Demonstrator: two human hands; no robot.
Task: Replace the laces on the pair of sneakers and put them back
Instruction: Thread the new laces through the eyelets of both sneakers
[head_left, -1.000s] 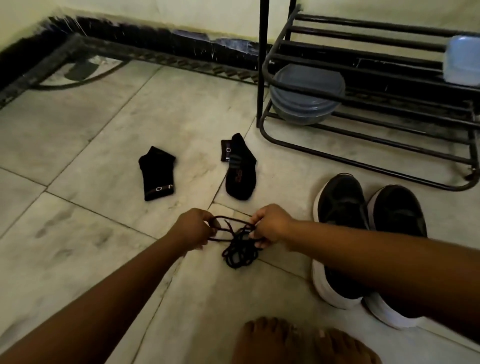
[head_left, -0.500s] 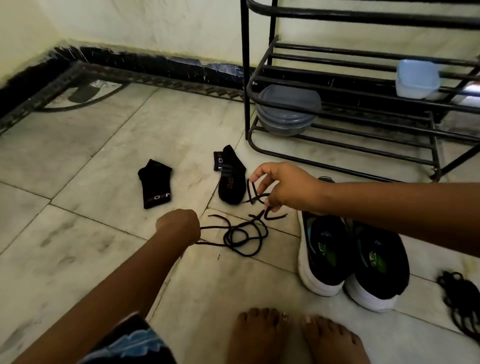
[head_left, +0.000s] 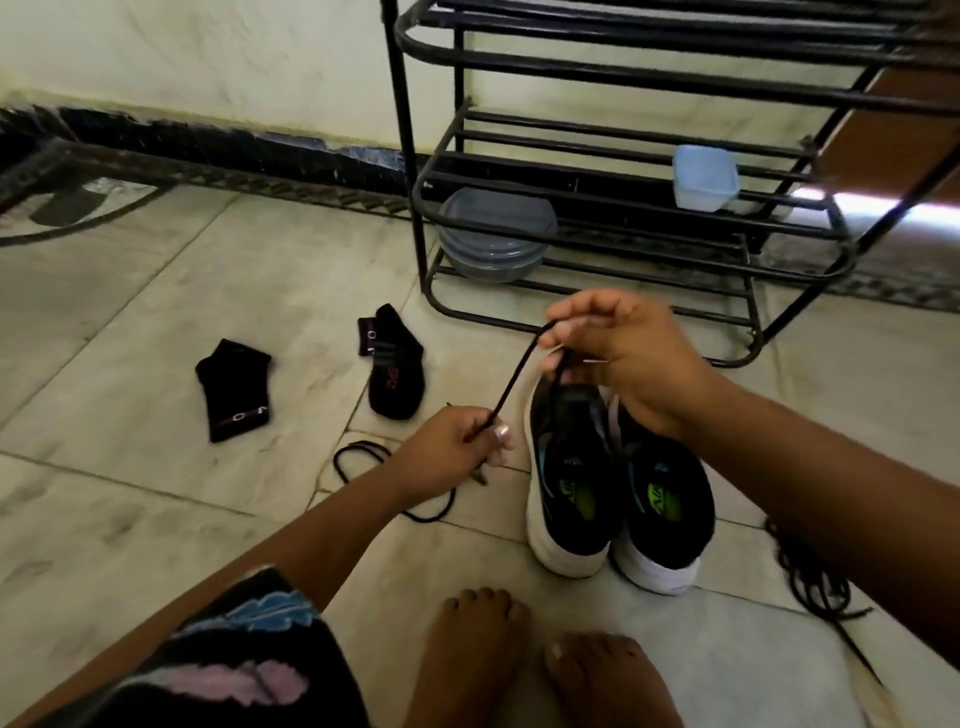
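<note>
Both hands pinch a thin black cord lace (head_left: 511, 382), stretched diagonally from left hand (head_left: 454, 449) up to right hand (head_left: 618, 353) above the white-soled black sneakers (head_left: 618, 488).

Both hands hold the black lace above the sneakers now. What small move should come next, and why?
Probably bring the lace down to the left sneaker and start threading at its front eyelets. The right hand pinches the lace's upper part just above that shoe, the left hand grips it lower, the stretch between looks straight, and neither sneaker shows a lace.
</note>
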